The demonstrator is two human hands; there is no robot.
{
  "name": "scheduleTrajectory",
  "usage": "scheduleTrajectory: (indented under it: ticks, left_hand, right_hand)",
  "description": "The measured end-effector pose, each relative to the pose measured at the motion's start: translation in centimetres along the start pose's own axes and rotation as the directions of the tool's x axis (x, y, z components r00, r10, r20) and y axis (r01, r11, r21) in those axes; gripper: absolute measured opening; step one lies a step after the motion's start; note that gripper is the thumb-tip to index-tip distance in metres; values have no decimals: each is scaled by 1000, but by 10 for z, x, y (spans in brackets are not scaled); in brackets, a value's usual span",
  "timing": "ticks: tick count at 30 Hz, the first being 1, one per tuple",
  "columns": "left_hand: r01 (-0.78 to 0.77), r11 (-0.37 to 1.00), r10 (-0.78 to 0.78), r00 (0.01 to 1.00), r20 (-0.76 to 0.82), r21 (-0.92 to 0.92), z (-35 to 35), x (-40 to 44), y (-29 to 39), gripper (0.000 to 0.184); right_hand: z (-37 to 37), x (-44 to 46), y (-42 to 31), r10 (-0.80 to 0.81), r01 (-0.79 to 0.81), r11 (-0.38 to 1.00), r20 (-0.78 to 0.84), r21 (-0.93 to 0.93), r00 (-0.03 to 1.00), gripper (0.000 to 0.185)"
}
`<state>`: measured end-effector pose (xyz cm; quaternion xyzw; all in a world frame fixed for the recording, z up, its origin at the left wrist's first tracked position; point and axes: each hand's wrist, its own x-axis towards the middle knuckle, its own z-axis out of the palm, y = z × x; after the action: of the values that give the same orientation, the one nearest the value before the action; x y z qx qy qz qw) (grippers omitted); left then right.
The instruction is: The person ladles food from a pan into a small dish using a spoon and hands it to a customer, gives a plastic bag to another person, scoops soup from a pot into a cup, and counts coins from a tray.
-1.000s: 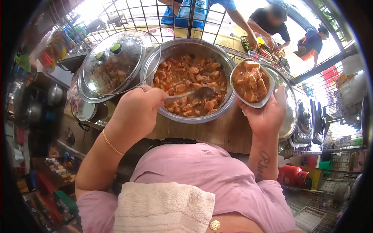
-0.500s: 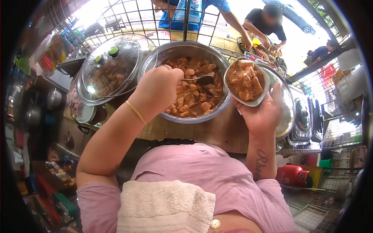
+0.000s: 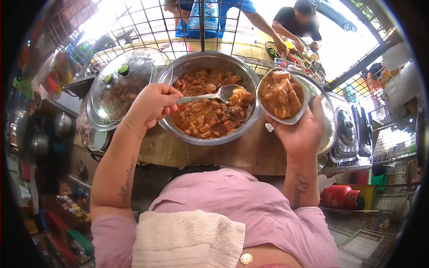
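Note:
My left hand (image 3: 156, 105) is closed on the handle of a metal serving spoon (image 3: 203, 97). The spoon's bowl carries a piece of stewed meat and sits just over the stew (image 3: 208, 118) inside a large round metal pot (image 3: 248, 129). Beside the pot's right rim, my right hand (image 3: 301, 131) holds up a small white bowl (image 3: 292, 120) from below and the side. Chunky brown meat stew (image 3: 280, 95) fills that bowl, which tilts toward me. A ring shows on one right finger.
Left of the pot stands another pot under a glass lid (image 3: 129, 89). Lidded metal trays (image 3: 346, 134) line the right. A wire grille (image 3: 147, 22) runs along the counter's far side. Beyond it are a person in blue (image 3: 228, 15) and one in black (image 3: 286, 20). A red gas cylinder (image 3: 337, 197) is lower right.
My left hand has moved left and down and rotated. The spoon has turned from dipping in the stew to bowl-up with a meat piece in it. My right hand and the bowl stay nearly still.

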<state>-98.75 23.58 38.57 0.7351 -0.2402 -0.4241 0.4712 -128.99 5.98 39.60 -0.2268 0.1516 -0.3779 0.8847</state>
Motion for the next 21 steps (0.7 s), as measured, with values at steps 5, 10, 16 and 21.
scheduleTrajectory:
  ticks: [5,10,16,21]
  left_hand:
    - [-25,988,17,998,-52,-153,-10,-25,1,16]
    - [-177,974,155,976,-153,-144,-34,-67,18,15]
    - [-304,945,325,909,-260,117,-19,-114,56,14]
    - [-561,591,749,649,-136,579,-6,-122,46,14]
  right_hand:
    - [2,9,5,5,-5,1000,5,-12,1000,68]
    - [10,15,27,65,-65,997,12,29,998,66]
    - [27,24,56,148,-153,988,162,20,976,72]
    - [41,20,67,286,-290,957,136,11,948,78]
